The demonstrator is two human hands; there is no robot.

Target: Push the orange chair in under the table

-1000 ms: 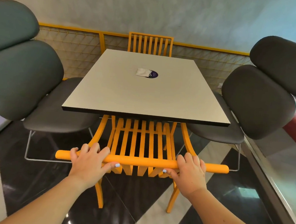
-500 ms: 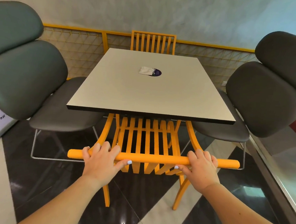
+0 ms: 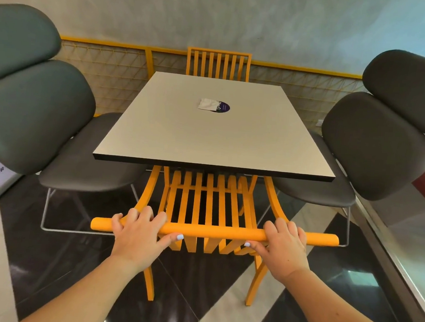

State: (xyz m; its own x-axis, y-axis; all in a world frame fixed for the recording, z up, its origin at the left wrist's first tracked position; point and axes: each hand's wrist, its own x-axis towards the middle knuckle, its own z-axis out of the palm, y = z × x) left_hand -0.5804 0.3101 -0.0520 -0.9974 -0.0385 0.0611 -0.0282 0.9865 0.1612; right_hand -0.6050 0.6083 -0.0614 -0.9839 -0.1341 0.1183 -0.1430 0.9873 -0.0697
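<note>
The orange chair with a slatted back stands at the near side of the square grey table. Its seat is hidden beneath the tabletop, and only the back, the top rail and two rear legs show. My left hand grips the left part of the round top rail, fingers over it and thumb underneath. My right hand grips the right part of the same rail in the same way.
Two dark padded chairs flank the table left and right. A second orange chair stands at the far side against a yellow mesh rail. A white napkin on a dark round coaster lies on the table. The floor is glossy black and pale.
The chair has slid a little further in under the table with both hands still on the rail. The view has moved forward and closer to the table.
</note>
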